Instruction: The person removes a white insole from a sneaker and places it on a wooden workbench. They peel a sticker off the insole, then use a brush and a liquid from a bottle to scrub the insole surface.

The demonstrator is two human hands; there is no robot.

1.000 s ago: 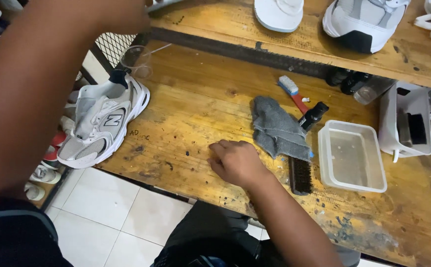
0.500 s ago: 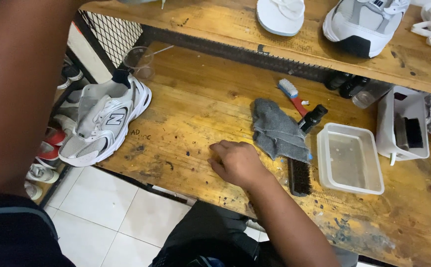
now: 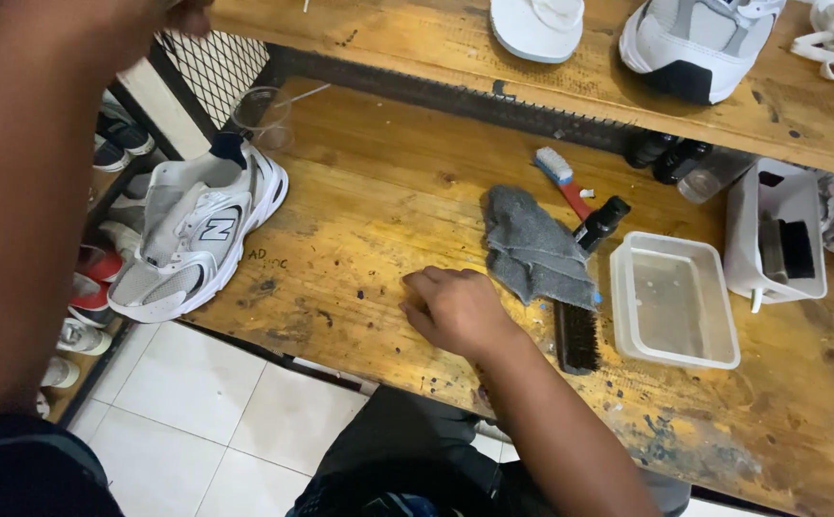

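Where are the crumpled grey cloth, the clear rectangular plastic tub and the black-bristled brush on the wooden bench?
crumpled grey cloth (image 3: 534, 247), head view, middle of its folds.
clear rectangular plastic tub (image 3: 713, 356), head view, near rim corner.
black-bristled brush (image 3: 577, 337), head view, bristle block.

A worn wooden workbench (image 3: 369, 230), stained and scratched, is filling the middle and right of the frame, with a raised wooden shelf (image 3: 417, 38) running along the top edge above a strip of black metal mesh (image 3: 455, 96). White floor tiles (image 3: 197, 421) are showing at the lower left, and a low rack of shoes (image 3: 91, 278) is standing at the left edge.
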